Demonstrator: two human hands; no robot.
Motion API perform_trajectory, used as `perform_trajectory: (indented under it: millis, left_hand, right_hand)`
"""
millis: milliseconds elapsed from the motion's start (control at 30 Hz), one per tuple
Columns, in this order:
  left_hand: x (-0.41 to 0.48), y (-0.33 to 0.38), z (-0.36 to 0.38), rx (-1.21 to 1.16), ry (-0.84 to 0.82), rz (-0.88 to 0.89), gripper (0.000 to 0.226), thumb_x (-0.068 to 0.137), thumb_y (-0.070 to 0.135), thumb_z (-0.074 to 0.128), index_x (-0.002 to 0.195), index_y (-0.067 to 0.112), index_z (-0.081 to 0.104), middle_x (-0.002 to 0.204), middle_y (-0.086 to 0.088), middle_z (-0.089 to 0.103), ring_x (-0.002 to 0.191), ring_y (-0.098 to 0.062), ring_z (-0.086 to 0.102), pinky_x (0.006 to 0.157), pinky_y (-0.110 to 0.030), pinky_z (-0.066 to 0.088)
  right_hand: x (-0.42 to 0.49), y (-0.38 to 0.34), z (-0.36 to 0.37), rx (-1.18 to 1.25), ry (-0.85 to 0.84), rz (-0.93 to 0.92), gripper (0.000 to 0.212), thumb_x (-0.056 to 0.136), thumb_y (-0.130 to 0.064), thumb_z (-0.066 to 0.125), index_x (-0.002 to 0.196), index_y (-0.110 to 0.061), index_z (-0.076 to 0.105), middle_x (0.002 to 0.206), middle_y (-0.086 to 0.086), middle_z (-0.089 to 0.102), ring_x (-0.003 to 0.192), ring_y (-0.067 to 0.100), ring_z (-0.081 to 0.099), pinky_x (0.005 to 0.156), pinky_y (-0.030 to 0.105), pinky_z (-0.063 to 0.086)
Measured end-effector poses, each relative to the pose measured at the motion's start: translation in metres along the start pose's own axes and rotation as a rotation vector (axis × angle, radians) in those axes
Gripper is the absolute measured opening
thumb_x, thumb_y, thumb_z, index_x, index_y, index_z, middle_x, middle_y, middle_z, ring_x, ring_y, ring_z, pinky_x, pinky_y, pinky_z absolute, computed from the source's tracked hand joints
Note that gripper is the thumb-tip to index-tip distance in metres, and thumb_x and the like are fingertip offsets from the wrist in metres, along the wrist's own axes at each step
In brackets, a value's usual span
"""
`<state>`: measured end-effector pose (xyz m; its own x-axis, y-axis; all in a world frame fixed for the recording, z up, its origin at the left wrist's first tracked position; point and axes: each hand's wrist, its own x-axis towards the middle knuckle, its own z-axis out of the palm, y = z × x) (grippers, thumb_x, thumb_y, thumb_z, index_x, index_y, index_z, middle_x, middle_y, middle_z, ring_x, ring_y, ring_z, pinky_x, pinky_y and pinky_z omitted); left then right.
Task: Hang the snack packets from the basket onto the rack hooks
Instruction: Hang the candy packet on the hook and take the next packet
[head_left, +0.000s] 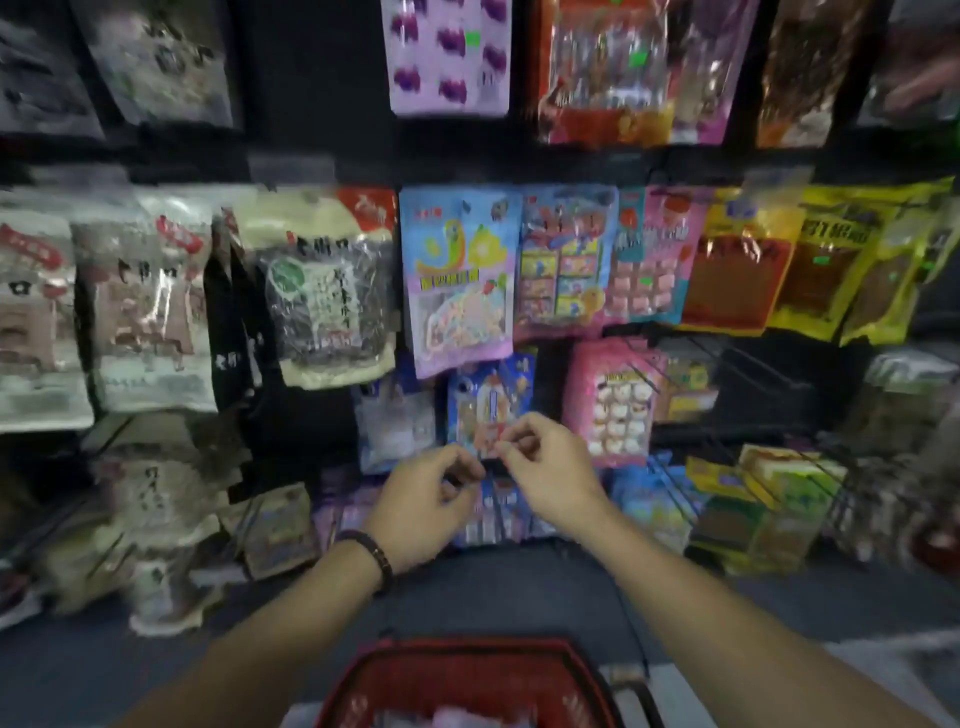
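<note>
A blue snack packet (488, 400) with a cartoon print hangs low in the middle of the black rack (317, 114). My right hand (545, 467) pinches its lower edge from the right. My left hand (431, 499), with a dark bracelet at the wrist, has its fingers curled at the packet's lower left corner; whether it grips the packet is blurred. The red basket (467, 675) stands on the floor right under my arms, with pale packets inside. The hook behind the packet is hidden.
Several hanging packets fill the rack: white and black bags at left, a light blue packet (457, 275), a pink packet (613, 400) and yellow bags (831, 260) at right. Green and yellow boxes (753, 509) sit low right. Grey floor (130, 675) spreads around the basket.
</note>
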<state>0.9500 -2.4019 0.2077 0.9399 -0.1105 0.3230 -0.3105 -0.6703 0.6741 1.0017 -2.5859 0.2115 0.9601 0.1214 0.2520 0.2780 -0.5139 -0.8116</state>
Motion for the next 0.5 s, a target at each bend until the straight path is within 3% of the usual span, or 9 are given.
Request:
perform_trajectory:
  millis: [100,167,300,400,500]
  left_hand:
    - [-0.05,-0.045,0.037,0.021,-0.146,-0.1,0.014,0.094,0.011,0.067,0.095,0.024,0.068,0.082,0.017,0.066,0.074,0.003,0.063,0.066,-0.01,0.044]
    - [-0.082,-0.078,0.066,0.017,-0.209,-0.199,0.016,0.095,0.015,0.065,0.091,0.031,0.065,0.087,0.014,0.068,0.076,-0.002,0.065,0.069,-0.022,0.05]
    - [-0.14,-0.136,0.121,0.006,-0.344,-0.378,0.021,0.094,0.003,0.065,0.087,0.022,0.067,0.08,0.009,0.069,0.07,0.005,0.064,0.071,-0.013,0.044]
    - [-0.177,-0.177,0.161,0.004,-0.389,-0.585,0.021,0.091,0.009,0.072,0.087,0.028,0.065,0.098,-0.001,0.076,0.092,-0.014,0.069,0.082,-0.015,0.049]
    - [-0.197,-0.209,0.2,-0.006,-0.498,-0.774,0.016,0.092,0.019,0.074,0.092,0.031,0.063,0.115,-0.006,0.072,0.11,-0.024,0.068,0.102,-0.032,0.051]
  right_hand:
    - [-0.054,0.053,0.033,-0.01,-0.11,0.087,0.012,0.096,-0.015,0.071,0.085,-0.019,0.067,0.062,-0.01,0.059,0.056,-0.001,0.055,0.059,0.018,0.043]
    - [-0.087,0.091,0.054,-0.04,-0.183,0.169,0.011,0.098,-0.017,0.07,0.088,-0.018,0.07,0.063,-0.009,0.061,0.058,0.0,0.056,0.058,0.015,0.043]
    - [-0.14,0.173,0.097,-0.011,-0.259,0.386,0.019,0.091,-0.016,0.069,0.076,-0.027,0.074,0.074,-0.005,0.075,0.076,0.016,0.073,0.081,0.04,0.062]
    - [-0.175,0.245,0.135,-0.012,-0.297,0.565,0.023,0.088,-0.019,0.07,0.068,-0.029,0.072,0.064,-0.018,0.073,0.071,0.016,0.072,0.078,0.044,0.063]
    - [-0.206,0.276,0.159,-0.004,-0.362,0.722,0.018,0.083,-0.037,0.072,0.067,-0.034,0.078,0.061,-0.01,0.073,0.068,0.019,0.072,0.074,0.042,0.062]
